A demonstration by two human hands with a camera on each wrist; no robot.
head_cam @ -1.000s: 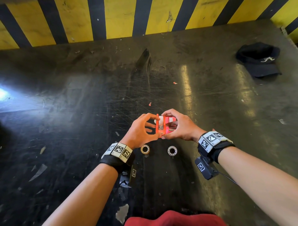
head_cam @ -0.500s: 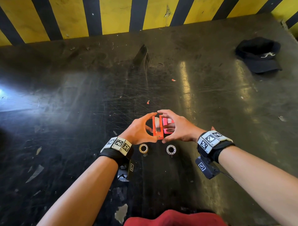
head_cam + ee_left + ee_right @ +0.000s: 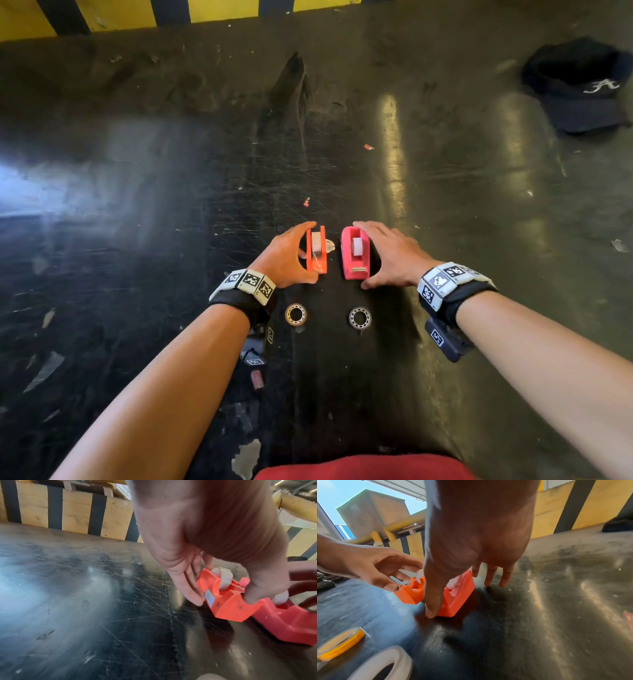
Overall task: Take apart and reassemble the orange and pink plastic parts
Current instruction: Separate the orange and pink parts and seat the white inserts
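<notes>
An orange tape dispenser point(image 3: 317, 255) and a pink tape dispenser point(image 3: 354, 260) stand side by side on the dark table, a small gap between them. My left hand point(image 3: 282, 255) pinches the orange dispenser point(image 3: 228, 601), thumb on its near end and fingers along its left side and far end. My right hand point(image 3: 394, 257) spans the pink dispenser point(image 3: 458, 596) with straight fingers. Its thumb tip is down at the near corner, and its fingers reach the table just past the pink dispenser's right side. Each dispenser carries a whitish tape core.
A yellowish tape roll point(image 3: 295, 314) and a whitish one point(image 3: 360, 317) lie flat just near of the dispensers. A dark cap point(image 3: 579, 85) sits far right. A yellow-and-black striped wall point(image 3: 222, 10) bounds the far edge. Red cloth point(image 3: 359, 467) shows at the bottom.
The two dispensers were held pressed together above the table. They are now pulled apart and set down side by side, the orange one left, the pink one right.
</notes>
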